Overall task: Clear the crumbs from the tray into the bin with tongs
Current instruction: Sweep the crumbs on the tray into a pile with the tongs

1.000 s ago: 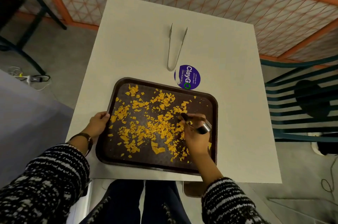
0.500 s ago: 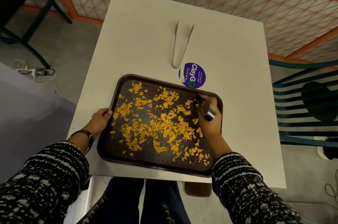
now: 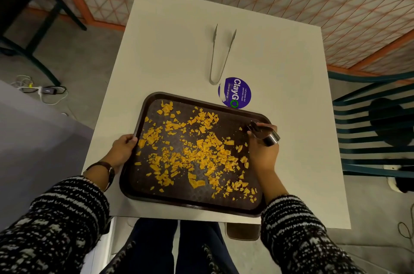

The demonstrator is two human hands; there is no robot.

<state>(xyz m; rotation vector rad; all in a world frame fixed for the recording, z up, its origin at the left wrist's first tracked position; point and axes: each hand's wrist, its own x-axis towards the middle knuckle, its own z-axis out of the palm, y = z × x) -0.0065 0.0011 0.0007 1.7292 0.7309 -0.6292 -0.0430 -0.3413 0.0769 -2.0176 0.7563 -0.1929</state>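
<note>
A dark brown tray lies on the white table, strewn with several orange crumbs. My left hand grips the tray's left rim. My right hand is over the tray's far right corner, closed on a small pair of tongs with dark tips and a shiny metal end; the tips point left, above the tray's bare far right part. Whether a crumb sits between the tips is too small to tell. A second, long metal pair of tongs lies untouched on the table beyond the tray.
A round purple sticker is on the table just past the tray. A brown container shows partly under the table's near edge, right of my legs. A green slatted chair stands to the right. An orange lattice fence runs behind.
My right hand has carried the small tongs from the tray's middle to its far right corner. My left hand has stayed on the left rim.
</note>
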